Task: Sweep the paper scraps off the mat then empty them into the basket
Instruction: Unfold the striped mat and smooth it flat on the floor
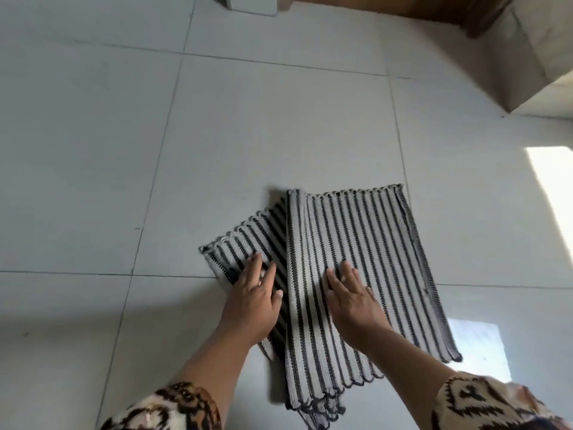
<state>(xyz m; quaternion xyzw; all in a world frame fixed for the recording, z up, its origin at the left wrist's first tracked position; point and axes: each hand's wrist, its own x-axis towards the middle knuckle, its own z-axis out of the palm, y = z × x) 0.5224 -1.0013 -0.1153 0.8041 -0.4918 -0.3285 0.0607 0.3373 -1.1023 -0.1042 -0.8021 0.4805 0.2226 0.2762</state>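
The left hand [254,301] and right hand [353,301] press flat on the striped mat [356,237], fingers [348,271] straight, slightly apart, clamped on nothing. The mat lies on the tiled floor [124,150], its left part folded askew. No scraps show. I would smooth that fold open first, since scraps may hide inside. Farthest, a cut-off grey object [251,4] may be the basket.

Pale grey floor [93,150] tiles run wall to wall. A beige upholstered block [542,57] sits in the far right corner beside a brown wooden strip [372,4]. A sunlight patch [555,181] lies at right, and a pale box [251,4] stands at the far edge.
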